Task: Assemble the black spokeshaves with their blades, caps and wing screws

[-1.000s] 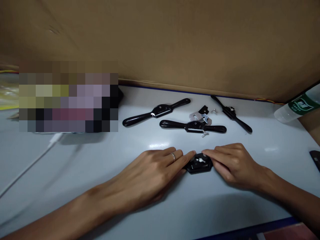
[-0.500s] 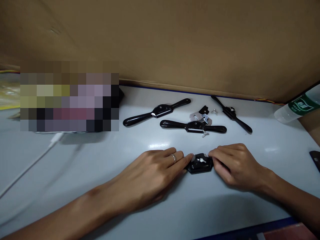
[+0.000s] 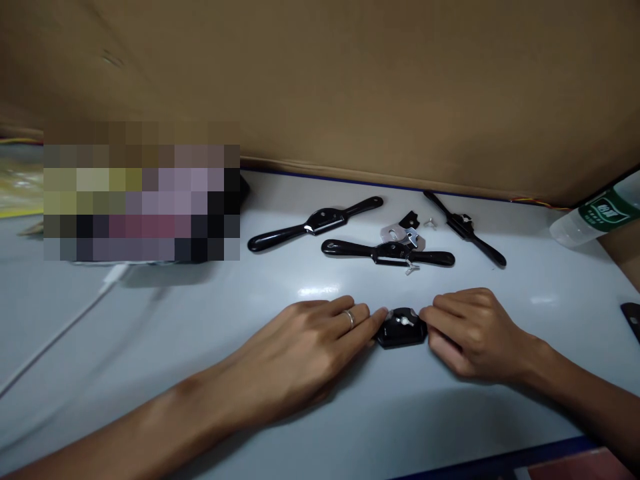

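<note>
Tool: a black spokeshave point(image 3: 401, 328) lies flat on the table point(image 3: 200, 373). Its middle shows between my hands and both handles are covered.
Left hand point(image 3: 310, 347): open, laid almost flat over the left handle, forefinger tip touching the middle.
Right hand point(image 3: 475, 333): loosely curled over the right handle. I cannot tell if it clasps.
Change: the right fingertips have drawn back off the middle, baring its silver screw point(image 3: 403, 321). The spokeshave itself has not shifted.
Meaning: I judge it steadied at both ends, its centre free.
Behind the spokeshave: a spare point(image 3: 387, 252) and a loose plate point(image 3: 397, 235).
</note>
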Motion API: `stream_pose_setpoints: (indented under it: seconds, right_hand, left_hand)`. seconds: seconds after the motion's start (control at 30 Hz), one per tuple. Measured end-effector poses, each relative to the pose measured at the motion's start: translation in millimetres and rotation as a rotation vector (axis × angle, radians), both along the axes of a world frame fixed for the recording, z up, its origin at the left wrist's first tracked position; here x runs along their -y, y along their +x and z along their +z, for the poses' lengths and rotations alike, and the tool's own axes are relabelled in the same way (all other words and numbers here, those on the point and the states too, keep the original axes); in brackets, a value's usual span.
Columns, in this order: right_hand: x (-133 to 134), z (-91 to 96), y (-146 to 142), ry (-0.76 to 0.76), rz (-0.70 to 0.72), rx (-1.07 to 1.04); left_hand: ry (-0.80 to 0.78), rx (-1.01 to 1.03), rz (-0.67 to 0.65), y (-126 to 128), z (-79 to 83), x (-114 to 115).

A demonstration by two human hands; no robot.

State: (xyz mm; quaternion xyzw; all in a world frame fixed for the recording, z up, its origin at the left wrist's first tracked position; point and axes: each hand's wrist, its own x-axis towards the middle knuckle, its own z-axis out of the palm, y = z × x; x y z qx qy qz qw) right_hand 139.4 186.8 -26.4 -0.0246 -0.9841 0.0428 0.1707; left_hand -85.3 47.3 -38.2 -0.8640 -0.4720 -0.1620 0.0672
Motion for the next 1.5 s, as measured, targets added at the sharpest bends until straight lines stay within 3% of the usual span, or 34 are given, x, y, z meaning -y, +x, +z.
stream_pose_setpoints:
  seconds: [0.23,1.1,1.5]
  right_hand:
    - [2.0,-1.6,-0.6,-0.129,0.001,-0.161]
    - [7.0,1.0,-3.2,-0.024,0.107,-0.117]
    - [4.9,-4.6,-2.3,-0.132,0.056,-0.196]
  left_hand:
    - [0.019,-0.020,-0.002,0.6,-0.8,0.1]
    - [0.057,-0.049,-0.020,0.0,-1.1,0.5]
    - [0.062,-0.043,-0.009,0.2,-3.0,1.0]
